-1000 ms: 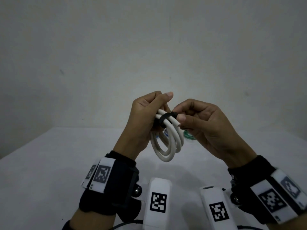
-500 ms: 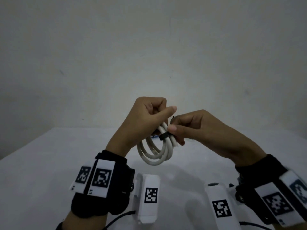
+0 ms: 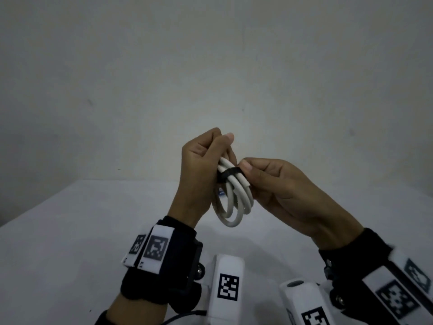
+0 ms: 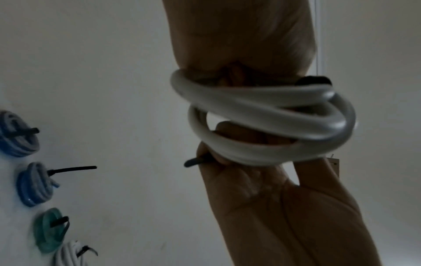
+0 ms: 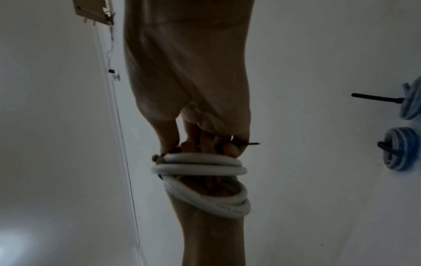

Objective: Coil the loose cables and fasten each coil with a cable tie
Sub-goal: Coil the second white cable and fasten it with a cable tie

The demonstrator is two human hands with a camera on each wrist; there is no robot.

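Note:
A white cable coil [image 3: 234, 202] hangs in the air above the white table [image 3: 70, 231], held between both hands. My left hand [image 3: 220, 146] grips the top of the loops, with the thumb lying over them. A black cable tie [image 3: 230, 172] circles the bundle just below that grip. My right hand [image 3: 243, 168] pinches the tie at its right side. In the right wrist view the right fingers [image 5: 205, 144] sit on the coil [image 5: 200, 167] and the tie's black tail [image 5: 250, 143] sticks out. The left wrist view shows the same tail [image 4: 193, 162] below the coil [image 4: 273, 115].
Tied coils lie in a row on the table: two blue coils [image 4: 16, 133] [image 4: 34, 183], a green coil [image 4: 49, 232] and a white coil [image 4: 68, 255], each with a black tie. The two blue coils [image 5: 401, 149] also appear in the right wrist view. A grey wall stands behind the table.
The coil dipped and swung left half a second ago, then came back up. My right hand has kept its pinch on the tie, and my left has kept hold of the loops.

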